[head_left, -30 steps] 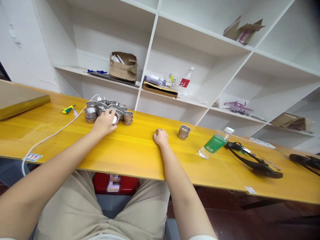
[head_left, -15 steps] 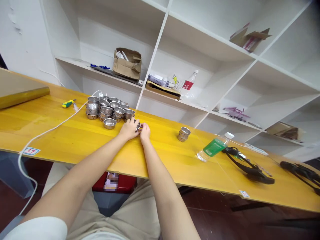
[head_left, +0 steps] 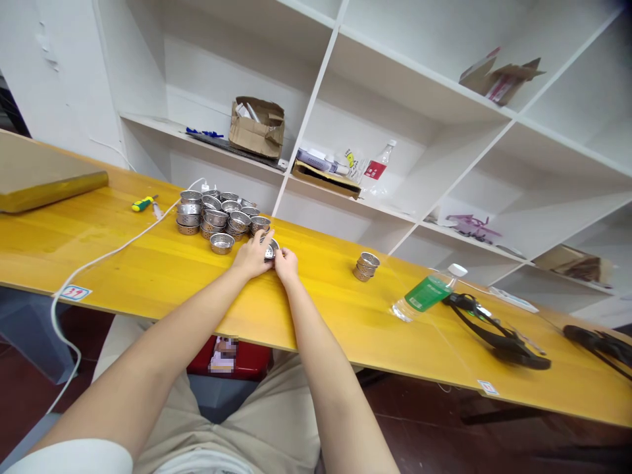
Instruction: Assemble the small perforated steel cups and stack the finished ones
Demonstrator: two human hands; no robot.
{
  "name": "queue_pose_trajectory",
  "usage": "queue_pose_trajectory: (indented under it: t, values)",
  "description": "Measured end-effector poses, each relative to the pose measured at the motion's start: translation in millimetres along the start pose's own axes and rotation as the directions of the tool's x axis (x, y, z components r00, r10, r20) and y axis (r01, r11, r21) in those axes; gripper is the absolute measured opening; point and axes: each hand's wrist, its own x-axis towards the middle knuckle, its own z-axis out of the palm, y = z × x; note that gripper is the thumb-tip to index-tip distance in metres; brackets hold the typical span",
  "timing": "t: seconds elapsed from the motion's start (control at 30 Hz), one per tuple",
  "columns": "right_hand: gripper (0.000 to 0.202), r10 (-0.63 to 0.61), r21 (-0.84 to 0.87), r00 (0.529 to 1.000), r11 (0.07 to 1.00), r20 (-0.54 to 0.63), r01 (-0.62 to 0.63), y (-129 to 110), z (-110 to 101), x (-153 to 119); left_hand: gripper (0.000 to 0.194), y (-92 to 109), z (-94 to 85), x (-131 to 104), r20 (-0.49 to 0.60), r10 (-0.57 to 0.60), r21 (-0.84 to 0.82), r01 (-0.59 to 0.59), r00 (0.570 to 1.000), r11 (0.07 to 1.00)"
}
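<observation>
Both my hands meet at a small perforated metal cup [head_left: 270, 249] on the yellow table [head_left: 326, 296]. My left hand [head_left: 253, 255] is wrapped round its left side, fingers over the rim. My right hand [head_left: 286, 263] pinches the right edge. Left of them lies a single metal cup [head_left: 222, 243], and behind it stand several stacks of the same cups [head_left: 214, 217]. Farther right is a short separate stack [head_left: 366, 266].
A bottle with a green label [head_left: 425, 294] and a black strap [head_left: 498, 339] lie to the right. At the left are a white cable [head_left: 106, 255], a green-yellow screwdriver [head_left: 143, 203] and a large flat board [head_left: 49, 178]. White shelves [head_left: 375, 59] rise behind.
My right hand's fingers have closed in on the cup's right edge, where they were more extended before. The whole view has shifted slightly, moving the scene a little to the right.
</observation>
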Motion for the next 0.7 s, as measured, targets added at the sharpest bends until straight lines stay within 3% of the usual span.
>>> queue_pose_trajectory:
  t: [0.13, 0.23, 0.43, 0.6, 0.7]
  values:
    - [0.017, 0.203, 0.371, 0.979, 0.909, 0.01, -0.192, -1.5, -2.4, 1.6, 0.09, 0.3, -2.4, -0.6, 0.008, -0.101, 0.052, 0.1, 0.995, 0.994]
    - [0.015, 0.277, 0.483, 0.961, 0.843, -0.014, -0.236, -4.3, -5.7, 1.7, 0.076, -0.3, -4.3, -0.8, 0.025, -0.139, 0.132, 0.134, 0.99, 0.982]
    - [0.017, 0.284, 0.422, 0.958, 0.874, -0.039, -0.242, -0.9, -8.3, 2.8, 0.045, -4.9, 0.0, -0.9, 0.008, -0.104, 0.218, 0.1, 0.995, 0.971]
    - [0.023, 0.242, 0.258, 0.967, 0.942, -0.082, -0.214, 2.6, -9.0, 2.5, 0.046, -8.7, 3.4, 0.6, -0.086, -0.054, 0.216, 0.072, 0.995, 0.974]
    - [0.027, 0.159, 0.159, 0.978, 0.978, -0.135, -0.137, 3.9, -9.9, 2.4, 0.055, -6.4, 3.3, 2.3, -0.178, 0.021, 0.102, -0.003, 0.984, 0.995]
